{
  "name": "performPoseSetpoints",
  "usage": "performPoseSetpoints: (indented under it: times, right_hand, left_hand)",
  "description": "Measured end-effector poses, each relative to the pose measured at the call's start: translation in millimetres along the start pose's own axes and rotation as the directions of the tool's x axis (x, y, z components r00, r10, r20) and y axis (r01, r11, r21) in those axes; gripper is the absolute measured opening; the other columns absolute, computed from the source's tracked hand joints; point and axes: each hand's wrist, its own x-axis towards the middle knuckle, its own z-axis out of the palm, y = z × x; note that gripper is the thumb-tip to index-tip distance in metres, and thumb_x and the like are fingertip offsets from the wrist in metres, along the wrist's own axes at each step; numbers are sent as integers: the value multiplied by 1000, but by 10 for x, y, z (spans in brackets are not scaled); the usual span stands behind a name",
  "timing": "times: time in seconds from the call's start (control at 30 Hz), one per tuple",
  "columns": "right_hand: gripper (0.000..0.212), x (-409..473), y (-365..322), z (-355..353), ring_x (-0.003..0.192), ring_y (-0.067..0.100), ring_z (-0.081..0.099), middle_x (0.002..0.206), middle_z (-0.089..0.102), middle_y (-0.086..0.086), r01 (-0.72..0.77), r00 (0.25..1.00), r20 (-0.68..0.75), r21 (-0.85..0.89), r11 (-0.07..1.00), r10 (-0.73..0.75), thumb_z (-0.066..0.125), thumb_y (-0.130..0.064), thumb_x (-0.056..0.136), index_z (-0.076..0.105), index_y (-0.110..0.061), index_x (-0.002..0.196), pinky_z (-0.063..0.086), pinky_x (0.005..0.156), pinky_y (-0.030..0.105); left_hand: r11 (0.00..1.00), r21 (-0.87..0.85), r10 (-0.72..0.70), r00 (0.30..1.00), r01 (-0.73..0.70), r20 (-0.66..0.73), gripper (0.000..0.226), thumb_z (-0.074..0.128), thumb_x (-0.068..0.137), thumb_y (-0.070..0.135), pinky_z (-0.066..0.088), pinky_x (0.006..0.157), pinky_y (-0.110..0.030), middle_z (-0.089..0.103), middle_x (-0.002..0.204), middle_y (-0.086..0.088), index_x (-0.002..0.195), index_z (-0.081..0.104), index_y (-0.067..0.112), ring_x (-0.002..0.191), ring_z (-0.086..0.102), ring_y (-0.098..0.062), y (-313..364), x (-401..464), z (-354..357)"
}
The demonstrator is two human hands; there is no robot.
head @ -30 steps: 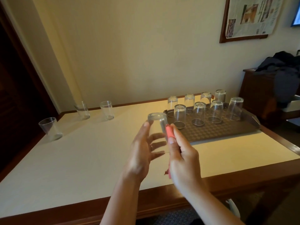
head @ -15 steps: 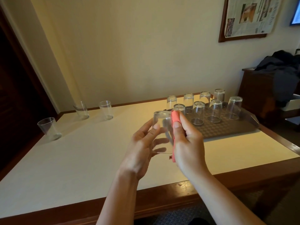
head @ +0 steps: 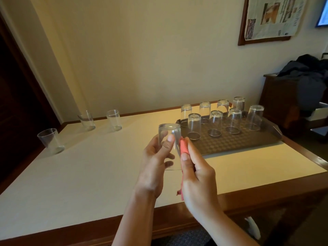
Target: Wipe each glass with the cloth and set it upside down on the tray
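Glass (head: pixel 169 137) above table (head: pixel 88 174), beside tray (head: pixel 248 144)

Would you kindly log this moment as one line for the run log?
phase: wiping | left hand: holds inverted glass | right hand: presses red cloth on glass | tray: eight inverted | table: three upright

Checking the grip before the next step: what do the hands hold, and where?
The left hand grips the inverted glass around its side wall. The right hand pinches the pink cloth against the glass's side.
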Motion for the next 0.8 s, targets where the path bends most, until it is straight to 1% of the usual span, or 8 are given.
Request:
performPoseSetpoints:
  times: [0.17,0.23,0.33,0.4,0.5,0.57,0.7,0.8]
  right_hand:
    - [34,267,42,-136,93,9,68,119,66,-20,-105,992,-59,39,994,108,41,-40,104,42,-52,135,59,77,40]
    - [39,265,54,-137,85,9,70,120,64,-21,-125,990,-63,58,990,129,42,-38,103,45,-43,141,60,69,39]
    - [34,59,12,-38,60,-2,58,100,70,-8,-28,999,-18,5,1000,28,39,-45,104,44,-62,134,51,56,25]
    - [33,43,19,-43,61,-3,56,90,67,-9,-38,999,-5,-21,999,38,39,-48,102,40,-72,124,49,58,23]
    - [33,231,47,-155,74,11,66,115,69,-8,-137,989,-59,32,990,138,41,-42,103,41,-57,133,55,60,29]
    - [37,267,47,-192,90,24,70,128,65,-9,-153,984,-87,51,987,157,42,-39,102,41,-47,139,60,68,42]
    - [34,-18,26,-47,73,0,63,113,70,-4,-55,997,-49,5,999,55,39,-45,104,39,-62,133,55,64,29]
    - [34,57,58,-76,78,2,55,120,70,5,-89,995,-41,12,996,89,39,-54,100,38,-65,133,53,72,27]
  left_hand:
    - [992,45,-126,971,119,205,59,52,95,59,51,94,-44,74,128,-5,152,47,45,111,72,-25,-10,0,-49]
    - [998,22,-60,984,57,167,57,64,91,52,50,80,-36,76,119,-3,146,57,37,96,69,-24,18,4,-29]
    - [999,43,7,1000,-8,6,53,70,85,57,44,72,-31,70,99,10,130,68,28,89,57,-21,-2,24,27]
    - [999,48,-18,1000,17,13,46,60,89,65,50,80,-38,73,107,8,126,69,39,94,63,-25,-53,13,32]
    - [989,52,-144,964,135,223,35,50,96,62,52,99,-52,73,126,-7,130,58,63,109,72,-37,-13,-18,-19]
    - [993,62,-109,963,97,245,38,58,96,54,54,91,-46,74,121,-10,134,60,57,97,72,-34,14,-22,-39]
    - [995,97,-9,999,5,42,62,66,88,57,47,69,-28,70,96,6,142,61,27,81,60,-17,-4,9,35]
    - [993,67,-103,986,95,133,40,48,104,60,53,84,-41,76,109,2,140,58,48,94,71,-27,-25,-9,29]
